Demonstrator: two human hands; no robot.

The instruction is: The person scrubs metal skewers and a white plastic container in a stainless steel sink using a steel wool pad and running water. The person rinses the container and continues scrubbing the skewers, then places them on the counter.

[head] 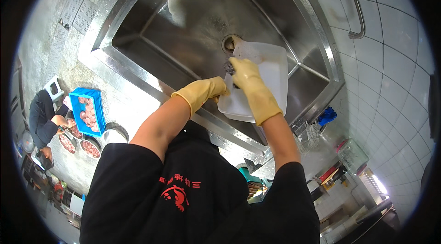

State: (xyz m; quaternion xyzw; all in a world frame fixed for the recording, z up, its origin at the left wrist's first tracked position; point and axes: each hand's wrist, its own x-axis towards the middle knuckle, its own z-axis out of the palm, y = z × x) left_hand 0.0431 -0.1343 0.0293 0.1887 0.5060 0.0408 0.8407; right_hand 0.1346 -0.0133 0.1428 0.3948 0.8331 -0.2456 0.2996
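Note:
A white plastic tub [275, 68] lies tilted in a stainless steel sink [206, 10], its upper left corner beside the drain [228, 43]. My left hand [203, 93], in a yellow rubber glove, grips the tub's left rim. My right hand [248, 75], in a matching glove, holds a dark metal scouring pad [229, 66] over the tub's left part. Brownish suds or residue show on the tub near the drain. A pale brown thing, too unclear to name, sits at the drain's edge. The fingertips of both hands are partly hidden.
The sink's raised steel rim [127, 68] runs between my body and the basin. A tiled wall [372, 54] with a metal handle [360, 20] stands at right. A blue crumpled thing [327, 116] lies past the sink's corner. Another person [43, 116] works at left near a blue meat crate [98, 106].

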